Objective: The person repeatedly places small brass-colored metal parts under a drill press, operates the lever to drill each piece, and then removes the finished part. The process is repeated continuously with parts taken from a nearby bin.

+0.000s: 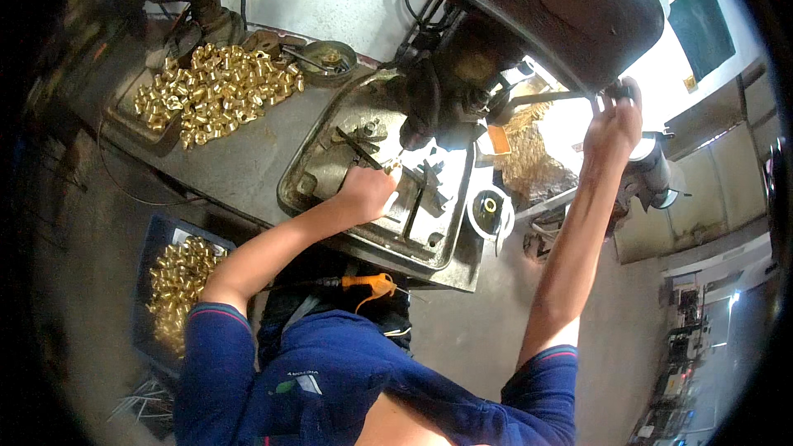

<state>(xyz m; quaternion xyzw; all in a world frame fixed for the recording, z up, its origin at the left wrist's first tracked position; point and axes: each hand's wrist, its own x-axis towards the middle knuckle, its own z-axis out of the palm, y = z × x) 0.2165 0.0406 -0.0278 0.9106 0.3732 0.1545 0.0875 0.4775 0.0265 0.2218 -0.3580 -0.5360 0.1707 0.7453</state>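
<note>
Your left hand [366, 192] rests on the drill press's metal work tray [307, 167], fingers curled and pinched on a small brass part [393, 167] held just under the machine's dark head [450, 91]. Your right hand [613, 124] is raised high and wrapped closed around the end of the feed lever [545, 97], which runs back to the head. On the table [239, 157] to your left lies a loose heap of brass fittings [216, 89], well apart from the tray, and just beside that heap sits a round dark dish [330, 58]. Below the table edge, by your left elbow, a dark blue crate [149, 281] holds more brass fittings [175, 281]. To the right of the tray there is a small white round cup [489, 211], and behind it a pile of golden swarf [524, 153] with a small orange tag [498, 139] at its edge. An orange-handled tool [363, 283] lies near your chest. High on the right wall hangs a dark green rectangular board [702, 25], with a small yellow label [689, 81] below it.
</note>
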